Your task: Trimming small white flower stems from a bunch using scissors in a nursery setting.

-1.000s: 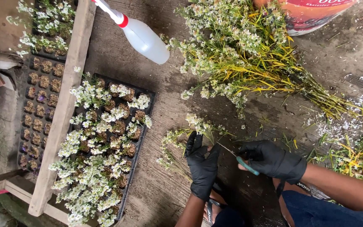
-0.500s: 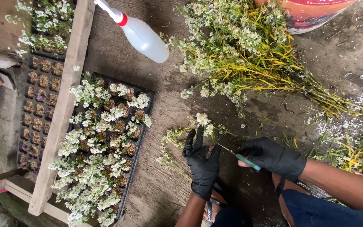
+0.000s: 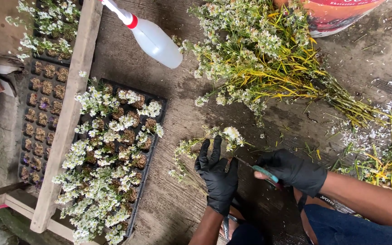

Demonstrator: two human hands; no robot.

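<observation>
Both hands in black gloves, low centre. Left hand (image 3: 216,174) pinches a small white-flowered sprig (image 3: 230,135): thumb on the right side of the stem, index and middle fingers (image 3: 210,149) raised and spread a bit apart on the left, flower head poking out just above the fingertips. Right hand (image 3: 294,171) is curled shut round teal-handled scissors (image 3: 260,170), blades pointing left toward the sprig's stem, tips just beside the left thumb; can't tell if the blades are on the stem or only next to it.

Count: 1 sprig in hand, 1 pair of scissors, 2 gloves. Loose cut sprigs (image 3: 183,159) lie on the concrete floor (image 3: 182,213) just left of the left hand, too tangled to count. 1 big bundle of white-flowered stems (image 3: 268,63) lies above the hands, well apart, yellowing leaves mixed in. 1 more heap of green trimmings (image 3: 382,168) at right edge.

Left side: 2 black seedling trays, near tray (image 3: 157,131) mostly stuck w/ white flower cuttings, far tray (image 3: 41,113) mostly bare plugs, a wooden plank (image 3: 71,113) between them. 1 white spray bottle (image 3: 153,40) w/ red collar lies on the floor up top. 1 red-and-white bucket (image 3: 336,16) at top right.
</observation>
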